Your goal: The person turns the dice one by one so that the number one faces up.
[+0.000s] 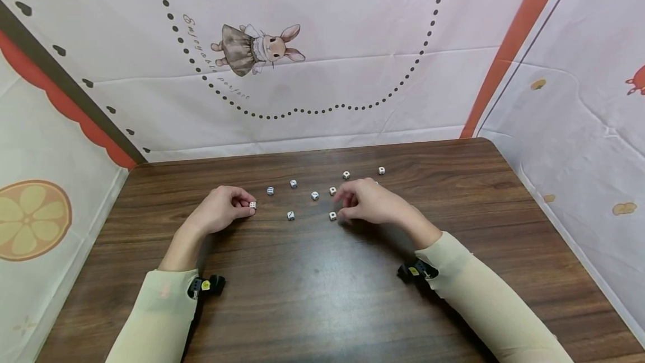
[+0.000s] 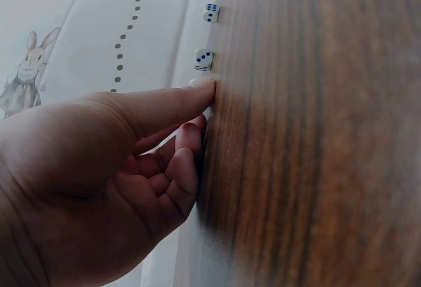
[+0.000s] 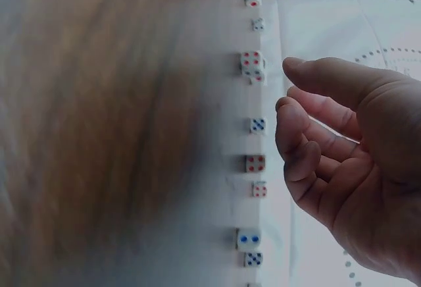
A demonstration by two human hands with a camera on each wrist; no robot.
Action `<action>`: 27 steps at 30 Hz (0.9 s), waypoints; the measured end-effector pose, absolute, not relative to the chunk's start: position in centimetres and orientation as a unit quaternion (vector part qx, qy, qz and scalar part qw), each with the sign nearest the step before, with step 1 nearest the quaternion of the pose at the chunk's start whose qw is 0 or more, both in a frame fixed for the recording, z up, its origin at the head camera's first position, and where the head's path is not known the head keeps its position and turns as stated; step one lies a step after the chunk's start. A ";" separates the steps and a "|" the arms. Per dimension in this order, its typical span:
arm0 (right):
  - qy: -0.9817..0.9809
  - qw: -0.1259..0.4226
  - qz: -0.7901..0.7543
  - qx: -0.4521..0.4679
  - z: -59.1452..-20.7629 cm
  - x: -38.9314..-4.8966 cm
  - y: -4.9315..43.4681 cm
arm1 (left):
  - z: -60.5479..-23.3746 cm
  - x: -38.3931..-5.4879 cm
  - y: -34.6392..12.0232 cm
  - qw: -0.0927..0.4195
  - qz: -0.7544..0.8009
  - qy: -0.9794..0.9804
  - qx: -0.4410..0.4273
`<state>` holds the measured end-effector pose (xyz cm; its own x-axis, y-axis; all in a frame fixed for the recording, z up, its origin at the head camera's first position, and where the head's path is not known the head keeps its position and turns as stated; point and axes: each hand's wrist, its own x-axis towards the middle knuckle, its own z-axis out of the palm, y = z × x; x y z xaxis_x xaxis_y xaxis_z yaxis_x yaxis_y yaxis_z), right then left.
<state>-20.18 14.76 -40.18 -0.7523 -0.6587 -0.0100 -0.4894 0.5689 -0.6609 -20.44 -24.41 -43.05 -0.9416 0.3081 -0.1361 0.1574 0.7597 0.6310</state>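
Note:
My left hand [image 1: 219, 209] pinches a white die [image 1: 253, 205] between thumb and forefinger, low at the table's left part. In the left wrist view the fingers hide this die. Just past the left thumb, two dice with blue pips show, the nearer one [image 2: 204, 59] with three on top. My right hand [image 1: 372, 201] hovers with thumb and fingers apart, nothing between them. Near its thumb tip lies a die [image 1: 332, 216], and another die [image 1: 332, 190] is beside its forefinger. In the right wrist view, the right hand [image 3: 355, 162] is loosely curled beside a line of dice.
More dice lie between and beyond the hands, among them one at the left [image 1: 270, 190], one in the middle [image 1: 314, 196] and one at the far right [image 1: 381, 171]. The brown wooden table [image 1: 322, 296] meets a printed cloth wall [image 1: 353, 133] along its back edge.

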 end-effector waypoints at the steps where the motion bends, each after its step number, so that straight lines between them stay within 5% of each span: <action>1: 0.876 0.124 -0.332 -0.327 -40.1 -20.3 15.0 | -43.0 -20.5 -24.4 0.116 0.323 0.931 0.126; 27: 0.904 0.058 -0.362 -0.221 -40.6 -23.3 22.1 | -43.2 -20.4 -24.4 0.112 0.321 0.932 0.126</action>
